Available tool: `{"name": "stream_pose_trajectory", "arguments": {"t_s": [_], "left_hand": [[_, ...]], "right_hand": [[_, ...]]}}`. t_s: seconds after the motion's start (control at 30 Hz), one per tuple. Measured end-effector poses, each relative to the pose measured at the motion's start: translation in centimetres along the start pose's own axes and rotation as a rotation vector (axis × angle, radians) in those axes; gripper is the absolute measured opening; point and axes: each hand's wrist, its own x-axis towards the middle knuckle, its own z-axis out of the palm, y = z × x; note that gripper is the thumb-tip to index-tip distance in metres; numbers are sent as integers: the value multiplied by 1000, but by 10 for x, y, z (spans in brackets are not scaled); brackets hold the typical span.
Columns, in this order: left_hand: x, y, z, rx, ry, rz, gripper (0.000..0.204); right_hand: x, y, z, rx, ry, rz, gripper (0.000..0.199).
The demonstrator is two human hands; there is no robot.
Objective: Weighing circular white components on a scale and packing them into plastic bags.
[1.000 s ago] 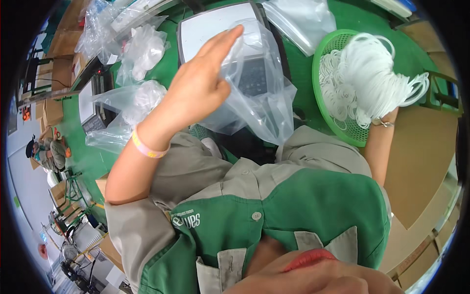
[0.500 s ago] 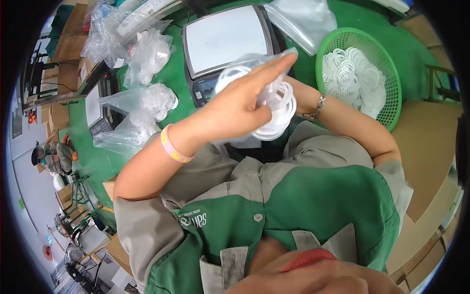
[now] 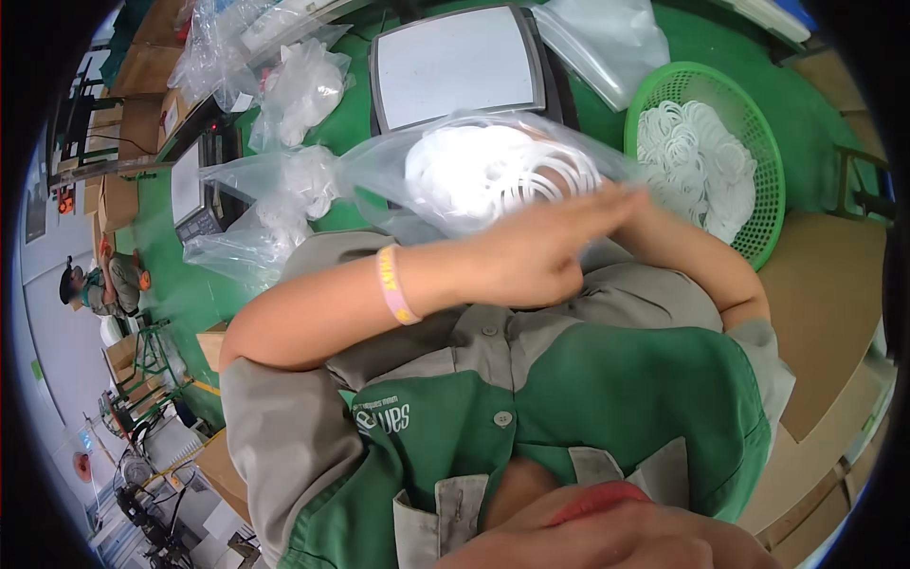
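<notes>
A clear plastic bag [image 3: 377, 173] full of white rings [image 3: 464, 171] is held in front of me, before the scale [image 3: 455, 71]. Along the bag's near side lies my left hand [image 3: 536, 251], its fingers stretched out to the right and its thumb bent. A pink band circles that wrist. My right forearm [image 3: 692, 251] comes in from the right and reaches the bag's right end. The bag and my left hand hide the right hand's fingers. Several loose-looking white rings show at the bag's right end, near my left fingertips.
A green basket [image 3: 773, 190] of white rings stands at the right. Flat plastic bags [image 3: 611, 47] lie beyond the scale. Filled clear bags [image 3: 308, 90] and a second scale [image 3: 190, 185] are on the left. Cardboard [image 3: 815, 303] lies at the right; another person [image 3: 109, 284] is far left.
The bag has swung out and spreads leftward, showing far more rings. My left hand has moved down and right, away from the scale's display.
</notes>
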Motion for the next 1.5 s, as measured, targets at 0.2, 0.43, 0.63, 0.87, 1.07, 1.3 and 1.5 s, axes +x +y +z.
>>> {"name": "stream_pose_trajectory", "arguments": {"t_s": [0.2, 0.43, 0.63, 0.87, 1.07, 1.3, 1.5], "left_hand": [[0, 28, -24, -385, 44, -103, 73], [-25, 13, -72, -636, 488, -160, 68], [-31, 9, -67, 112, 409, -154, 57], [-32, -8, -72, 636, 363, -320, 9], [-31, -12, -73, 1076, 411, -459, 29], [-13, -30, -69, 1107, 304, -452, 15], [12, -3, -65, 651, 275, -211, 46]], "right_hand": [[-9, -13, -14, -71, 96, -23, 43], [-56, -65, -7, -723, 443, 254, 42], [-86, -105, 6, -1373, 232, 283, 29], [-172, -164, -130, -935, 951, -389, 35], [-198, -51, -265, -1641, 1247, 984, 120], [-209, -18, -287, -1632, 1352, 1287, 110], [-223, -17, -338, -1736, 1262, 991, 62]]}}
